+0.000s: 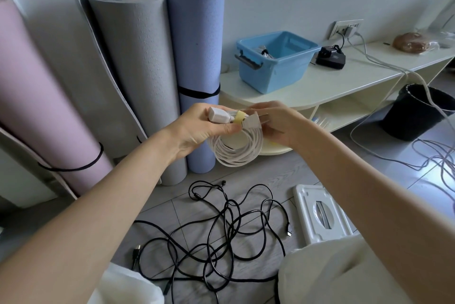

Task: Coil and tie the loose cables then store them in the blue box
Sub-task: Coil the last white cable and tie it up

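Left hand (197, 129) gripping coiled white cable (236, 148) (yellow tie (239, 117) on), right hand (273, 121) pinching plug end

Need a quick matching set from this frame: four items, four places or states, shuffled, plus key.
Items:
1. white cable coil
2. black cables
3. blue box
4. black bucket

Places or states:
A. on the white shelf top
B. loose and tangled on the floor
C. on the floor beside the shelf
D. held in both hands, yellow tie around it

Pairs: 1-D, 2-B, 3-A, 4-C
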The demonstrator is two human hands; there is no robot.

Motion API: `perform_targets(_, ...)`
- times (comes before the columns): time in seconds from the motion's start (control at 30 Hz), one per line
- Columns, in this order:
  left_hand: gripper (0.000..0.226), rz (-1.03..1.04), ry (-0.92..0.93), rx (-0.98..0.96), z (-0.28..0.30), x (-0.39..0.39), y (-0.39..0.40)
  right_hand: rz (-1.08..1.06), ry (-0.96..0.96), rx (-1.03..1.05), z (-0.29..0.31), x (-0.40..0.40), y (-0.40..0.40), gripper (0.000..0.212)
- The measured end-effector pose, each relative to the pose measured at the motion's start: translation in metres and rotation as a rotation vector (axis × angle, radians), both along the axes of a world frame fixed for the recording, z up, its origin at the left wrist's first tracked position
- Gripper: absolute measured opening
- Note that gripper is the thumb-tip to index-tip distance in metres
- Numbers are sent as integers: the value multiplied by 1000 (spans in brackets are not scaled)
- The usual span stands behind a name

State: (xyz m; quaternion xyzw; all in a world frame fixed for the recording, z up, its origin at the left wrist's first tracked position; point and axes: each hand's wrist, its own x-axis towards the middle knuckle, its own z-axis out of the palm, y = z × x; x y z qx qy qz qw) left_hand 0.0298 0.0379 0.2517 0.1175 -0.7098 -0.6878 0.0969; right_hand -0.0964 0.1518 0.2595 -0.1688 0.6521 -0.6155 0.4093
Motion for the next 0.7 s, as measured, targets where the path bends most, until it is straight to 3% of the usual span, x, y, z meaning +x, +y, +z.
perform_targets(0.1,30,107,30,66,0,-1,-3,26,21,-59,6,2,0,12)
perform_targets(0.23,15,200,44,175,3,-2,-6,220,92,-186,17,5,3,29)
perform_targets(0.3,15,193,42,160,2,-2,-4,338,270,-128,14,7,4,26)
perform_targets(0.4,26,166,17,112,-3,-2,-1,309,558,86,7,10,-2,38)
perform_targets(0.7,24,160,-45,0,-10,-5,-3,327,599,179,4,9,-2,43)
